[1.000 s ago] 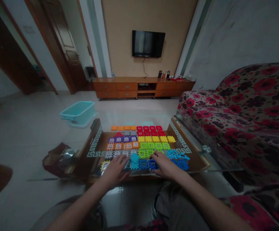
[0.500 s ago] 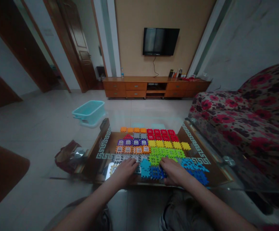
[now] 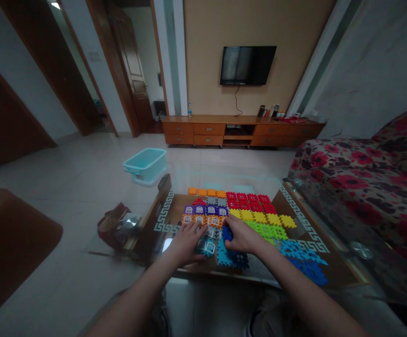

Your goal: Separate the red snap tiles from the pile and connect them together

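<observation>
Orange, red and yellow plastic tiles [image 3: 238, 206] in neat rows at 12 o'clock on the wooden tabletop [image 3: 175, 206]; blue tiles [image 3: 228, 258] unsorted at 6 o'clock, between left hand [image 3: 185, 243] and right hand [image 3: 242, 236]; fingers spread, grip impossible to tell.

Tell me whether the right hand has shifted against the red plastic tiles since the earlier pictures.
Yes: the right hand has moved forward and toward the person's left, ending closer to the red interlocking plastic tiles than before.

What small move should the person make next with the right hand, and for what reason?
Probably the right hand should carry the blue tile under its fingers over to the other blue tiles at the near right, because the nearby tiles lie grouped by colour and this one seems out of its group.
</observation>
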Demonstrator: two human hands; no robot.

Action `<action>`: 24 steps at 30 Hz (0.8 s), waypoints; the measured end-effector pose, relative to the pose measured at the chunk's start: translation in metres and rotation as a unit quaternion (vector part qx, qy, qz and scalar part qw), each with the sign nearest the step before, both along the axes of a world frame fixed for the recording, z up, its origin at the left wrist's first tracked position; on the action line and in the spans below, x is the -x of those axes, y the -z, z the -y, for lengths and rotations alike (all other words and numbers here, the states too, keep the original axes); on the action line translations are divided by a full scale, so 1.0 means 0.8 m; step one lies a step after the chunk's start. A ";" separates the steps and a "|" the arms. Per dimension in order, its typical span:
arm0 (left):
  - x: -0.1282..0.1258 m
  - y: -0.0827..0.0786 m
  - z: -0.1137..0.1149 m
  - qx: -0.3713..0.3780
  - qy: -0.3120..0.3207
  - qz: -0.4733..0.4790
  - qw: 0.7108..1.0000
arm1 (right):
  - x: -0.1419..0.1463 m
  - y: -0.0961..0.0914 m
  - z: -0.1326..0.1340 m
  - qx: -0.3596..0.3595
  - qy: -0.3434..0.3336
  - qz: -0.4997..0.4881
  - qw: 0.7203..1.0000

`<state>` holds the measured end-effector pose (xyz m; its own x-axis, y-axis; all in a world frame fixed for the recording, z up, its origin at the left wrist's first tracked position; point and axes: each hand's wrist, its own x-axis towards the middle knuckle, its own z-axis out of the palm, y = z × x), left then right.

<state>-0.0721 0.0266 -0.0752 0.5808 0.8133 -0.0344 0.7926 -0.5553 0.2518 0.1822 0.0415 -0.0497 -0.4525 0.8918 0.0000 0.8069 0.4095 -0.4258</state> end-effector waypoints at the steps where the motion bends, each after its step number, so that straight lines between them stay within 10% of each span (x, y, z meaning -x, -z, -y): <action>1: 0.009 0.000 -0.005 0.007 -0.026 0.002 1.000 | 0.013 0.003 -0.007 0.004 -0.003 -0.005 1.000; 16: 0.098 0.029 -0.041 0.114 -0.181 -0.079 0.974 | 0.152 0.058 -0.050 -0.013 0.017 -0.109 0.994; 24: 0.078 0.040 -0.033 0.025 -0.190 -0.034 0.981 | 0.148 0.075 -0.051 -0.023 0.335 0.043 0.941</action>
